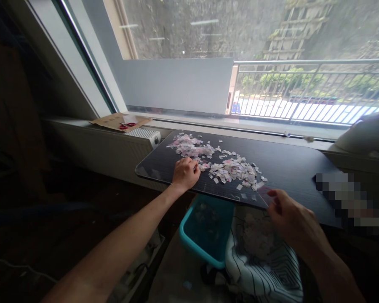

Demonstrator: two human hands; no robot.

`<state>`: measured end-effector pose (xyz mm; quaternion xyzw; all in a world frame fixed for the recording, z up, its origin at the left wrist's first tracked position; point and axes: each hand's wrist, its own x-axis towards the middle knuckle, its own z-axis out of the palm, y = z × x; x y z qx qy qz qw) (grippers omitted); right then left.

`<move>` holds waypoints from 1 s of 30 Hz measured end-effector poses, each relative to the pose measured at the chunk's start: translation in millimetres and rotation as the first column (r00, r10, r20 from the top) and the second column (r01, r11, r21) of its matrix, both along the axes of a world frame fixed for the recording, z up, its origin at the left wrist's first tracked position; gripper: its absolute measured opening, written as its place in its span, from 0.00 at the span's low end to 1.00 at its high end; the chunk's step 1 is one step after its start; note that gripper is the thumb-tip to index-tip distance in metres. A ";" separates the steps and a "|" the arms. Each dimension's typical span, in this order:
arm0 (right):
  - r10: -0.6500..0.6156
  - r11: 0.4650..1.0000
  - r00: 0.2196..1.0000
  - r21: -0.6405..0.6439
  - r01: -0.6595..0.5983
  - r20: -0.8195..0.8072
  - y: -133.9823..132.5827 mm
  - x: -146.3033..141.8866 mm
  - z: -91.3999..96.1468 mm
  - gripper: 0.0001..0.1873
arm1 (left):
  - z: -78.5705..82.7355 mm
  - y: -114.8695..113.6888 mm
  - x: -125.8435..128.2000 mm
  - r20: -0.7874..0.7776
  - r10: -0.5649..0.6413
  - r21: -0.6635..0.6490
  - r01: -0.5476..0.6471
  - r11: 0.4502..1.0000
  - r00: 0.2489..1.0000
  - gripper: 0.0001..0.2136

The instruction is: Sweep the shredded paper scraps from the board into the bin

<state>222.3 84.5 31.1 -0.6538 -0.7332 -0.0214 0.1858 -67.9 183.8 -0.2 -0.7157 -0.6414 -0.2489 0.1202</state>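
Small white and pinkish paper-like pieces [232, 170] lie in loose heaps on a dark tabletop [281, 162]. My left hand [186, 171] rests at the near side of these pieces, its fingers curled closed; whatever is inside them is hidden. Over the table's near edge, my right hand [292, 216] has its thumb and fingers bent together. A thin, see-through piece [263, 194] shows by its fingertips, too faint to name. Under the edge stand a teal plastic bin [185, 235] and a striped cloth-like bag [265, 269] with many pale pieces in it.
On the sill at left, red-handled scissors [128, 125] lie on brown cardboard [109, 121], beside a white radiator [148, 135]. A blurred-out object [347, 198] lies at the table's right. Behind the table is a large window [208, 33] with a railing outside.
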 end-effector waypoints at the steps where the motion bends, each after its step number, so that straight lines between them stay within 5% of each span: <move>1: -0.014 1.000 1.000 -0.018 0.014 0.020 -3.0 4.4 -1.4 0.14 | -0.2 0.1 0.1 0.004 -0.001 0.000 0.001 1.000 1.000 0.06; 14: 0.248 0.940 0.957 -0.200 -0.276 -0.152 10.1 -57.6 5.4 0.14 | -0.9 -1.0 -0.2 -0.011 -0.007 0.018 0.007 1.000 1.000 0.06; 17: 0.329 0.912 0.921 -0.184 -0.368 -0.210 11.3 -54.1 4.3 0.13 | -1.7 -0.7 -0.6 -0.006 -0.007 0.013 0.008 1.000 1.000 0.05; 23: 0.197 0.971 0.972 -0.111 -0.211 -0.126 7.9 -27.7 3.6 0.13 | -1.9 0.0 -0.2 0.014 -0.010 0.003 0.010 1.000 1.000 0.06; 30: 0.291 0.944 0.942 -0.113 -0.312 -0.166 5.7 -26.6 0.9 0.13 | -0.7 -0.6 0.3 0.012 -0.010 0.006 0.010 1.000 1.000 0.06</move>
